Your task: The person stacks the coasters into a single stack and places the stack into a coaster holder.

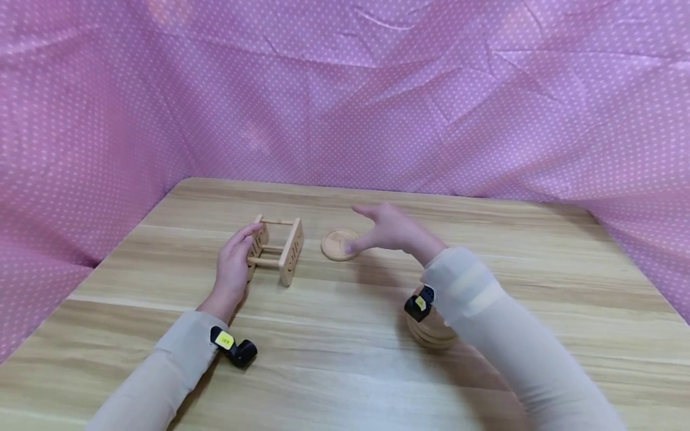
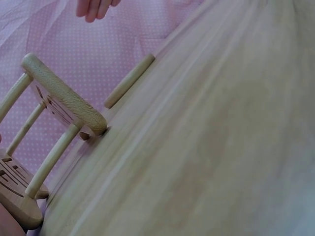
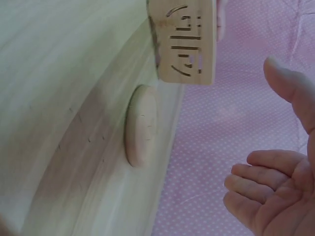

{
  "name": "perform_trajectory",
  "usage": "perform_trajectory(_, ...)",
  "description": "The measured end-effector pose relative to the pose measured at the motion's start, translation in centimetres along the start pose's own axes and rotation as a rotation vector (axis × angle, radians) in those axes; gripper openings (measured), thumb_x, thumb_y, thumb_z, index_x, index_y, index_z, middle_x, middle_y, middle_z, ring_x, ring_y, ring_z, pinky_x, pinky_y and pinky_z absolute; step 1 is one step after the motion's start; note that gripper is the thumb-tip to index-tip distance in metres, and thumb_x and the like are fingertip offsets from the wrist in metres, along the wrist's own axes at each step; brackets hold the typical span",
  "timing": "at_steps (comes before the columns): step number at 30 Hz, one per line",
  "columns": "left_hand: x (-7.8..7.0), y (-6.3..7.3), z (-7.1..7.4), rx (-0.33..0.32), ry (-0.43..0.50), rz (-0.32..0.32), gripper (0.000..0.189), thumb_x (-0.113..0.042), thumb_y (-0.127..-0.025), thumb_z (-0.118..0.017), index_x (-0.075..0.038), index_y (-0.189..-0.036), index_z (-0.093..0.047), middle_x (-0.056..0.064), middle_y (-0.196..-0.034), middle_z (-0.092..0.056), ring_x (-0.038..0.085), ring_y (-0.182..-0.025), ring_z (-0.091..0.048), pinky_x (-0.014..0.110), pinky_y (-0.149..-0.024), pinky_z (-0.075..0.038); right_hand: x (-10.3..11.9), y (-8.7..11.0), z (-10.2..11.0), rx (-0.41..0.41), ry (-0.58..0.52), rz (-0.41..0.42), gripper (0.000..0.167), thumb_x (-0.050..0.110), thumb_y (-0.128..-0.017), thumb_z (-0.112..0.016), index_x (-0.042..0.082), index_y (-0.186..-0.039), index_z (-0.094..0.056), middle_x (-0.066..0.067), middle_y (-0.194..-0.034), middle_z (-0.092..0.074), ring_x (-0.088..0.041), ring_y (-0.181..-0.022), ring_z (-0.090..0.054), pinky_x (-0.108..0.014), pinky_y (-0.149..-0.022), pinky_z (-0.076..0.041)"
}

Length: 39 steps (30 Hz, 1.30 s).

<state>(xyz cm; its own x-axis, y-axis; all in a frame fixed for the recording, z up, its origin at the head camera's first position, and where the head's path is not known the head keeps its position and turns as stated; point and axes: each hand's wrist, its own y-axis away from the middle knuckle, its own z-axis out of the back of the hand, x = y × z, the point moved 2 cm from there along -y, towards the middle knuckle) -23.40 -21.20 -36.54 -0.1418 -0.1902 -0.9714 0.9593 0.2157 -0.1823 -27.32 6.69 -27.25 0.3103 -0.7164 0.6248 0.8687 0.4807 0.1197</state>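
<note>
A wooden coaster holder [image 1: 291,251] with two cut-out side panels joined by dowels stands on the table. My left hand [image 1: 235,263] grips its left panel, fingers over the panel's edge; only a sliver of that hand shows in the left wrist view. To the right of the holder a round wooden coaster [image 1: 334,246] lies flat, seen edge-on in the left wrist view. Above this coaster hovers my right hand [image 1: 390,228], thumb and fingers spread apart, nothing between them. The right wrist view shows its bare palm [image 3: 288,206] raised off the table.
Under my right forearm sits a stack of round wooden coasters [image 1: 431,340], partly hidden by the sleeve and wrist camera. The wood-grain table [image 1: 334,359] reaches back to a pink dotted cloth [image 1: 345,120] that hangs behind and at both sides.
</note>
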Motion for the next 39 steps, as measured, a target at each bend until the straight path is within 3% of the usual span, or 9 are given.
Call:
perform_trajectory(8, 0.2, 0.0, 0.1, -0.017, 0.004, -0.019, 0.037, -0.014, -0.1, -0.033, -0.007, -0.13, -0.052, 0.003, -0.143, -0.043, 0.015, -0.135, -0.031, 0.035, -0.114, -0.019, 0.3, -2.1, -1.4, 0.011, -0.044, -0.008, 0.096, 0.039, -0.067, -0.081, 0.015, -0.145, -0.03, -0.005, -0.15, -0.03, -0.025, -0.137, -0.027, -0.045, -0.11, -0.027)
perform_trajectory(23, 0.4, -0.9, -0.1, -0.013, -0.03, -0.065, 0.037, -0.013, -0.099, -0.032, -0.004, -0.128, -0.053, 0.006, -0.141, -0.045, 0.017, -0.135, -0.033, 0.037, -0.113, -0.022, 0.1, -4.1, -2.7, 0.006, -0.039, -0.036, 0.096, 0.033, -0.068, -0.082, 0.01, -0.145, -0.029, -0.005, -0.151, -0.029, -0.025, -0.139, -0.023, -0.042, -0.112, -0.023)
perform_trajectory(34, 0.6, -1.0, 0.1, -0.008, -0.014, -0.032, 0.037, -0.013, -0.099, -0.032, -0.005, -0.128, -0.053, 0.004, -0.142, -0.043, 0.016, -0.135, -0.032, 0.035, -0.114, -0.021, -0.8, -4.9, -4.4, 0.043, -0.154, -0.135, 0.096, 0.025, -0.068, -0.083, 0.009, -0.145, -0.027, -0.008, -0.144, -0.039, -0.023, -0.138, -0.026, -0.039, -0.113, -0.022)
perform_trajectory(39, 0.4, -0.9, 0.2, -0.016, -0.025, -0.041, 0.037, -0.013, -0.099, -0.032, -0.006, -0.128, -0.053, 0.004, -0.141, -0.045, 0.016, -0.135, -0.033, 0.035, -0.114, -0.021, -0.6, -5.3, -5.1, 0.036, -0.118, -0.123, 0.096, 0.026, -0.067, -0.083, 0.006, -0.144, -0.029, -0.01, -0.147, -0.035, -0.026, -0.136, -0.029, -0.039, -0.112, -0.024)
